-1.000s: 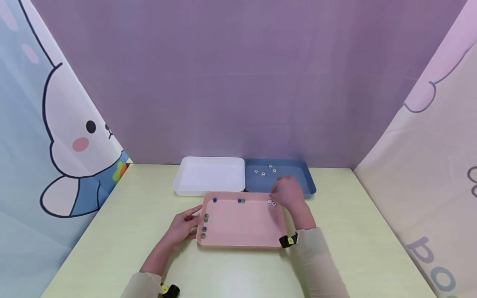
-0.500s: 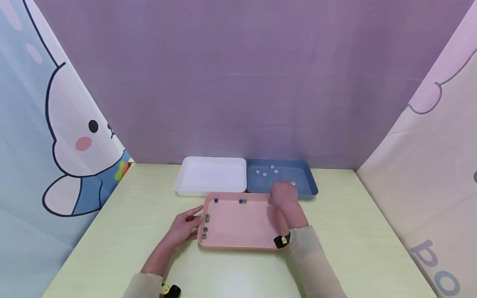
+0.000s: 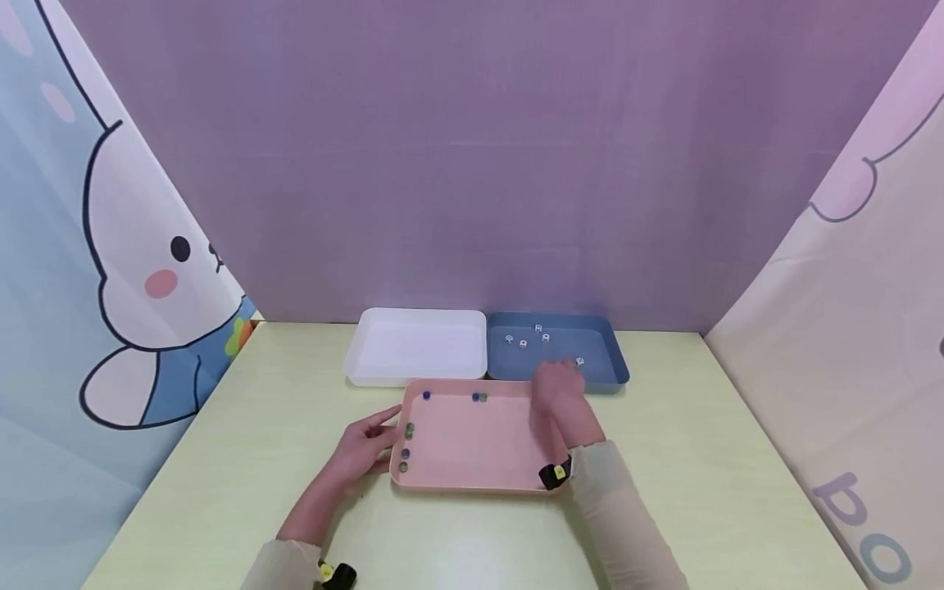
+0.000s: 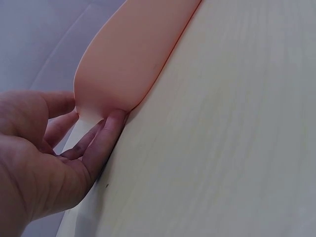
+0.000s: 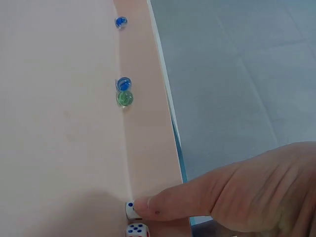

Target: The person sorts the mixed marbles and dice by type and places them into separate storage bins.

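- The left hand (image 3: 361, 447) is at the left end of the pink tray (image 3: 479, 451), its fingers spread apart, not wrapped round the tray; in the left wrist view the fingertips touch the outer wall, one low by the bottom edge.
- The right hand (image 3: 560, 392) is over the far right corner of that tray, and its thumb tip touches a white die (image 5: 131, 209); the other fingers are hidden in the right wrist view, so I cannot tell whether it is pinched.
- This die sits inside the pink tray against the far wall, with a second die (image 5: 137, 230) just beside it, cut off by the frame.
- Along the same wall lie a blue marble and a green marble (image 5: 125, 98) touching, and a lone blue marble (image 5: 121, 21) farther left.
- Four more marbles (image 3: 409, 435) line the tray's left wall in two pairs.
- Behind the pink tray, a white tray (image 3: 424, 348) and a blue tray (image 3: 509, 366) stand side by side.
- Five dice (image 3: 523, 344) lie in the blue tray, four grouped and one near the right hand.
- All three trays rest on a pale wood-grain table (image 3: 708, 475) before a purple backdrop (image 3: 472, 164).
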Tool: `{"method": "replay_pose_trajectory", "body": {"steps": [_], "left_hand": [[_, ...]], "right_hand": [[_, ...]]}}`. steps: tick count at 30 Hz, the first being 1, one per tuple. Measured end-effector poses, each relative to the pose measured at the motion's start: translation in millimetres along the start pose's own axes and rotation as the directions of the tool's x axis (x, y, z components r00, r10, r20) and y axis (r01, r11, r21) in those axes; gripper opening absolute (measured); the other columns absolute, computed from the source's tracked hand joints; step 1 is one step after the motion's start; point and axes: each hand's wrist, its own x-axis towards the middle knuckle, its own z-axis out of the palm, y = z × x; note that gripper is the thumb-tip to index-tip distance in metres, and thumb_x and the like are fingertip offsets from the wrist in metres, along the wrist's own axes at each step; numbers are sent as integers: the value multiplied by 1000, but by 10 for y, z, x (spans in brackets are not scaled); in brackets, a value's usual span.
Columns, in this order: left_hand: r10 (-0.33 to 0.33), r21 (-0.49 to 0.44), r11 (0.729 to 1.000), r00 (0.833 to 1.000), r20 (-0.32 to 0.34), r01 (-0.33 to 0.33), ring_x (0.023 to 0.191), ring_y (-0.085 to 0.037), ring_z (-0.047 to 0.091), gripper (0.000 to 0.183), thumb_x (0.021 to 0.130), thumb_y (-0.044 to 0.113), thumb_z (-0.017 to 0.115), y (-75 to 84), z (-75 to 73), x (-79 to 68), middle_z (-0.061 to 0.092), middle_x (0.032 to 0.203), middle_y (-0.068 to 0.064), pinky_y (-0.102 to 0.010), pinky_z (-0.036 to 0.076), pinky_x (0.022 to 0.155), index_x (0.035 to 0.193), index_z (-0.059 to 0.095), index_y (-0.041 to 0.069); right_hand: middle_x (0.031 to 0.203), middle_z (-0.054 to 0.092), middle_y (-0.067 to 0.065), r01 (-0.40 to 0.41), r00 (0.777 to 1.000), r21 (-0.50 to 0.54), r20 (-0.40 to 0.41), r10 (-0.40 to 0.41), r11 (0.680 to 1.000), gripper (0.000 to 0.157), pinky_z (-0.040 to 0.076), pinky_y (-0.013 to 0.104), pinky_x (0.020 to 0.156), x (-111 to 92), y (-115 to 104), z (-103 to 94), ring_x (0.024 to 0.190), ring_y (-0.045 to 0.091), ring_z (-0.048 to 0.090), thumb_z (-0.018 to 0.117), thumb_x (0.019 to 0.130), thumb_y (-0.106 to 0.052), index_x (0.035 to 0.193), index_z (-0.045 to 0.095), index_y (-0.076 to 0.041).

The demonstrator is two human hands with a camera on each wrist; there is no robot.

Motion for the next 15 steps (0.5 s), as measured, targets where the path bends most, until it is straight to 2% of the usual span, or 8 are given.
{"method": "replay_pose_trajectory", "body": {"steps": [6, 15], "left_hand": [[1, -3, 1000, 1000, -2, -1, 91, -29, 67, 50, 94, 12, 65, -1, -5, 25, 61, 115, -20, -43, 58, 69, 142, 52, 16], [6, -4, 1000, 1000, -2, -6, 93, -30, 67, 51, 93, 13, 66, 1, 5, 9, 61, 116, -21, -43, 58, 69, 142, 52, 13]], "right_hand": [[106, 66, 13, 34, 999, -2, -7, -34, 999, 13, 50, 51, 84, 29, -58, -2, 114, 38, 49, 68, 84, -21, 88, 71, -8], [91, 66, 5, 138, 990, -53, -22, -140, 989, 10, 52, 48, 78, 120, -135, 70, 109, 35, 53, 67, 82, -20, 73, 67, -16]]}}
